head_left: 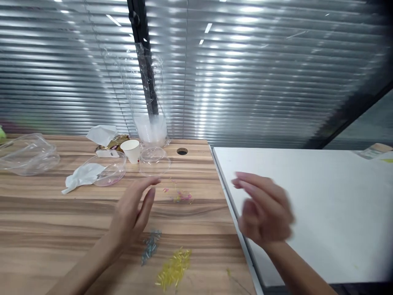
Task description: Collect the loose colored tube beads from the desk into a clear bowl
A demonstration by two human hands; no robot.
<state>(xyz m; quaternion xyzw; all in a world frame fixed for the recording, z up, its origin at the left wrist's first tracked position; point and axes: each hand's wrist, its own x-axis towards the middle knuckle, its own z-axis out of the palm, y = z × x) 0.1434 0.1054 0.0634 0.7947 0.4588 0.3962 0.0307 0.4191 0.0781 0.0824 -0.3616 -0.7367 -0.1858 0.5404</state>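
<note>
My left hand (133, 207) hovers over the wooden table (208, 217), fingers apart and nothing between them. Below and right of it lies a small pile of blue-grey beads (150, 246), with a larger pile of yellow tube beads (174, 268) nearer me. Beyond them, pink and yellow bits (183, 197) are scattered on the wood. My right hand (265, 209), blurred by motion, is raised above the edge of the white table (322, 205); its fingers are bent, and whether they hold anything is unclear. A thin dark strand (241, 284) lies near the front edge.
At the back stand a white paper cup (131, 150) and a plastic bag of cups (151, 129). Clear round lids (155, 164), a crumpled tissue (82, 177) and a clear plastic container (29, 153) lie left. A seam separates the two tables.
</note>
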